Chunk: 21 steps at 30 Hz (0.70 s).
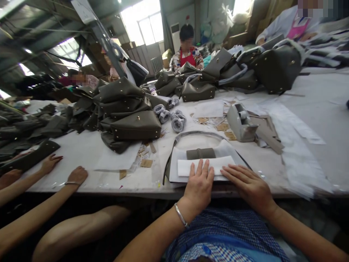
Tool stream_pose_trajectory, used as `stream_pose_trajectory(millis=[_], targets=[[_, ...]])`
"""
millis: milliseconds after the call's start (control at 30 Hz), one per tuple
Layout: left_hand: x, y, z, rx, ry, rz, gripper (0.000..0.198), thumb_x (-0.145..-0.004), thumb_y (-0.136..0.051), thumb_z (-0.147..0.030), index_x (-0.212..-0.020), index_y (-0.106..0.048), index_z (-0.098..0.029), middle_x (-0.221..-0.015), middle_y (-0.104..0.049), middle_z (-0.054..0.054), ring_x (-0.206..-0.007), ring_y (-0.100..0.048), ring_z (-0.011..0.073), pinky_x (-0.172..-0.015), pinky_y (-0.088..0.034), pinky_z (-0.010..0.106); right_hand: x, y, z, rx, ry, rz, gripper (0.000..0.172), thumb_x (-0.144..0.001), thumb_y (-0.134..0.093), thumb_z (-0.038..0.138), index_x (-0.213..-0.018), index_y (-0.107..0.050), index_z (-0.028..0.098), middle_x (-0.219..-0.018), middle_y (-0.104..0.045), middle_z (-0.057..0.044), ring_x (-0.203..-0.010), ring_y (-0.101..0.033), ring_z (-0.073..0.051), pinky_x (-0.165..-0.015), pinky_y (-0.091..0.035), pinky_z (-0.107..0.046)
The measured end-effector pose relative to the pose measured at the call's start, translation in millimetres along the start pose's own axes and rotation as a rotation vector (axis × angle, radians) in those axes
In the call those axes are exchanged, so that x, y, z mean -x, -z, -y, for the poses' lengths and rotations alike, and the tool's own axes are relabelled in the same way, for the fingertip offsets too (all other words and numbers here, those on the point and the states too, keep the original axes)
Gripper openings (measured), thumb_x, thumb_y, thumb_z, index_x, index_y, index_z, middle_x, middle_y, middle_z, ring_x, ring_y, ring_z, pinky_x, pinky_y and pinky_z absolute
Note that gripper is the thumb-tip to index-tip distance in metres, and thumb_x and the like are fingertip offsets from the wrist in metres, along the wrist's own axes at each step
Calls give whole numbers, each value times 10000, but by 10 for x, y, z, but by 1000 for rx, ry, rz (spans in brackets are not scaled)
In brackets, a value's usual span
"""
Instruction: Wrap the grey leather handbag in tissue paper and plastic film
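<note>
White strip (folded, smooth oblong) | left hand, right hand — both flat, uncurled

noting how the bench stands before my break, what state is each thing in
Left hand: open, fingers on the white strip
Right hand: open, fingers at the strip's right end
White strip: flat, lying over the sheet
Sheet: spread, partly covered
Handle: arched away from the person
Tape dispenser: upright
Coils: rolled up
Bag pile: stacked unevenly
Scraps: scattered
</note>
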<state>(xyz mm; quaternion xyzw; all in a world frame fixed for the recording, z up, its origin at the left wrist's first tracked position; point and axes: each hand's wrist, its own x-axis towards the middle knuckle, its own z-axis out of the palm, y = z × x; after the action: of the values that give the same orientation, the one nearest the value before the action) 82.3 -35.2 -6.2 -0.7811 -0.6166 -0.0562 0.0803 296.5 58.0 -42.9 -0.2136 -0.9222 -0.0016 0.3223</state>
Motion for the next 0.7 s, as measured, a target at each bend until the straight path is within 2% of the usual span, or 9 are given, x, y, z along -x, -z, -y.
stream_pose_trajectory(millis=[133, 200, 267, 333, 433, 533, 700], targets=[[-28, -38, 9, 14, -1, -15, 437, -1004, -360, -229, -1432, -425, -162, -1570, -355, 131, -1454, -309, 319, -1147, -358, 547, -40, 53, -32, -33, 18, 32, 509, -1004, -415, 128, -1491, -417, 276, -1398, -584, -41, -1296, -530, -242, -1115, -421, -464], [-23, -61, 51, 18, -16, -21, 457, -1010, -371, -236, -1464, -382, -186, -1570, -361, 113, -1446, -331, 305, -1142, -376, 523, -29, 128, -47, -69, -16, -4, 500, -1000, -483, 193, -1488, -412, 275, -1417, -562, -59, -1321, -502, -261, -1137, -392, -488], [-14, -78, 85, 22, -23, -32, 487, -1000, -409, -217, -1483, -354, -200, -1565, -371, 109, -1438, -346, 300, -1136, -389, 511, 34, 222, -39, -70, -160, -115, 500, -978, -560, 281, -1462, -436, 263, -1414, -554, -92, -1322, -495, -289, -1134, -390, -509], [-9, -91, 102, 26, -27, -48, 513, -981, -441, -175, -1485, -353, -200, -1558, -378, 120, -1435, -351, 305, -1129, -397, 514, 145, 299, -7, -31, -391, -232, 483, -958, -594, 383, -1407, -488, 240, -1354, -585, -122, -1244, -559, -305, -1082, -443, -499], [-11, -102, 106, 34, -36, -70, 550, -949, -474, -125, -1483, -359, -190, -1549, -386, 140, -1431, -354, 318, -1118, -403, 529, 330, 324, 52, -45, -678, -243, 438, -947, -563, 518, -1268, -587, 222, -1183, -676, -106, -984, -690, -274, -918, -552, -423], [-14, -88, 102, 44, -44, -71, 580, -932, -500, -129, -1489, -351, -185, -1551, -381, 145, -1430, -354, 326, -1121, -398, 530, 426, 258, 78, -130, -777, -208, 423, -937, -548, 567, -1155, -645, 217, -1079, -719, -80, -876, -717, -253, -829, -576, -379], [-12, -43, 92, 41, -34, -43, 614, -932, -536, -205, -1507, -321, -186, -1564, -361, 135, -1442, -334, 316, -1135, -383, 519, 381, 152, 57, -166, -811, -282, 436, -913, -564, 608, -1061, -645, 206, -1001, -700, -74, -846, -695, -244, -807, -556, -381]])
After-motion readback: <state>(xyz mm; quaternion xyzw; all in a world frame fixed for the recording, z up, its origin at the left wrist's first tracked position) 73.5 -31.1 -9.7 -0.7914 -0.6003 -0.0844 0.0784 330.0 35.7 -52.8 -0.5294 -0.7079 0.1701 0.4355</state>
